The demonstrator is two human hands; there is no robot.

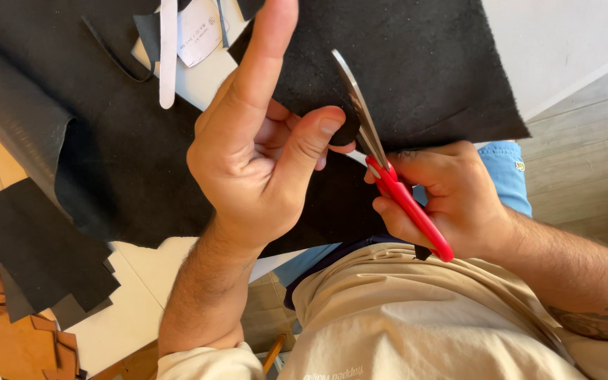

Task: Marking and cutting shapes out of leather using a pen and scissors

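While right hand (pixel 452 197) cuts, white label (pixel 198 28) lies above.

Scissors (pixel 381 158): red handles, steel blades slightly parted, angled up-left. Black leather sheet (pixel 416 70) (matte, fuzzy) lies between the blades.

Both forearms are bare and hairy. The left hand (pixel 255 158) and right hand (pixel 452 197) wear no gloves or rings. Below the left grip, a cream sleeve cuff (pixel 209 362) shows. A dark tattoo (pixel 599 317) marks the right forearm behind its grip. A cream shirt (pixel 416 317) covers the torso, over blue shorts (pixel 508 176).
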